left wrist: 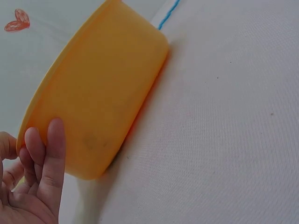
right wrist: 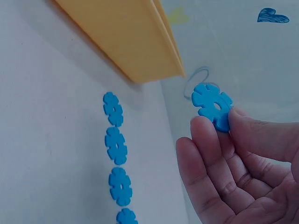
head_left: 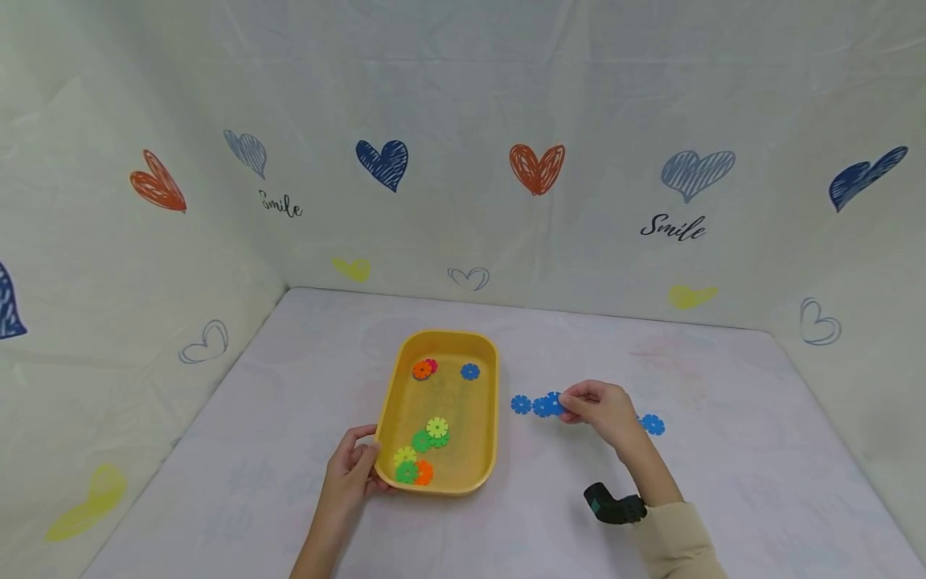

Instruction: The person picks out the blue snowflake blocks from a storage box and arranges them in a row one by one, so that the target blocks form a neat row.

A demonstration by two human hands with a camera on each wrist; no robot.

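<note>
Right wrist: your right hand (right wrist: 238, 170) pinches the blue disc (right wrist: 208, 102); likely light, stiff: hold its 5-o'clock rim. Left hand (head_left: 350, 468) grips tray (head_left: 470, 426).

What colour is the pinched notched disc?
Blue. The notched disc shows best in the right wrist view.

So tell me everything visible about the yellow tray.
The yellow tray is plastic-looking, rectangular with rounded corners, its outer wall faintly smudged. It is open side up on the white table, long sides running front to back. The left grip pinches its near-left corner. Coloured flower-shaped discs lie inside.
</note>
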